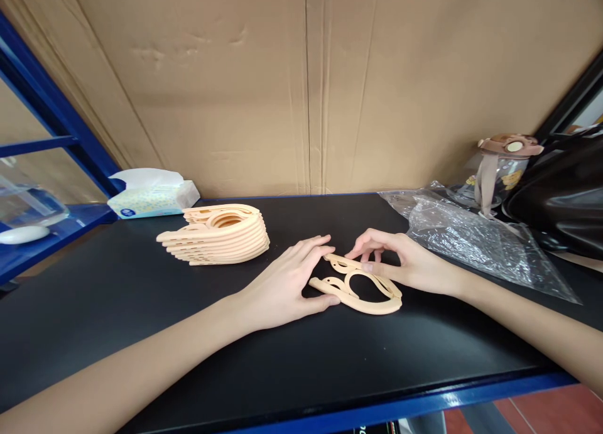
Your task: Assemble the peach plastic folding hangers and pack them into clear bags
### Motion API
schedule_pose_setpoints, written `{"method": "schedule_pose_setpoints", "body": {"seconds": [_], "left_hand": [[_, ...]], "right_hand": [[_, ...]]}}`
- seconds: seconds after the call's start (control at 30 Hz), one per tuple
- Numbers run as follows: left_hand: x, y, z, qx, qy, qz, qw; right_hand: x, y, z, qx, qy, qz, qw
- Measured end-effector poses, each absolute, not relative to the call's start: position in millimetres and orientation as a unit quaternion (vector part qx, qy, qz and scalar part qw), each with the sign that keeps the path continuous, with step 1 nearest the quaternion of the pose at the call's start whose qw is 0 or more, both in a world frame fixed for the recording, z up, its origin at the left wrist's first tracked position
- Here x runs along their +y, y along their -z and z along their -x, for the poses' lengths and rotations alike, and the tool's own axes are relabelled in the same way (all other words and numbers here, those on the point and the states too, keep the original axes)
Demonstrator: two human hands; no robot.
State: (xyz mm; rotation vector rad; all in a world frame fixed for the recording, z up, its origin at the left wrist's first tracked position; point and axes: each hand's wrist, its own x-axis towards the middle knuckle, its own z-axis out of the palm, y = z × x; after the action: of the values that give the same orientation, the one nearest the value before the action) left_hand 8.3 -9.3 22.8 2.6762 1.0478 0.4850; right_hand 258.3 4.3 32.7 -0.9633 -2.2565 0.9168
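Observation:
A peach-coloured folding hanger [372,307] lies folded on the black tabletop, its curved end to the right and its two arm tips to the left. My left hand [287,283] rests at those tips with fingers stretched out; the thumb touches the lower arm and the fingertips reach the upper one. Bent over the upper arm, my right hand [400,258] pinches it between thumb and fingers. To the left of both hands stands a neat stack of matching folding hangers [226,242].
A tissue pack [153,195] sits at the back left beside a blue metal frame [56,88]. At right are a crumpled clear plastic bag [475,239], a strapped drink bottle [504,170] and a shiny dark bag [560,195]. Cardboard [264,95] walls off the back.

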Motion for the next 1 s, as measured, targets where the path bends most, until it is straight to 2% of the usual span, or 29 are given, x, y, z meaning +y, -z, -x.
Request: {"method": "schedule_pose_setpoints", "body": {"seconds": [0.5,0.6,0.77,1.0], "left_hand": [[-12.4,-27.7,-10.5,0.290,-0.153,-0.936,0.128],[-11.9,-29.4,-11.9,0.300,-0.175,-0.935,0.076],[-4.5,-31.3,-8.3,0.350,-0.226,-0.904,-0.092],[-2.3,-33.9,-5.5,0.354,-0.228,-0.898,-0.133]], "right_hand": [[5.6,-32.3,-258.4,-0.756,-0.461,0.339,0.319],[10.5,-28.3,-259.6,-0.752,-0.443,0.355,0.336],[17.9,-29.1,-262.4,-0.746,-0.391,0.434,0.320],[17.5,-35.6,-263.4,-0.719,-0.457,0.432,0.296]]}}
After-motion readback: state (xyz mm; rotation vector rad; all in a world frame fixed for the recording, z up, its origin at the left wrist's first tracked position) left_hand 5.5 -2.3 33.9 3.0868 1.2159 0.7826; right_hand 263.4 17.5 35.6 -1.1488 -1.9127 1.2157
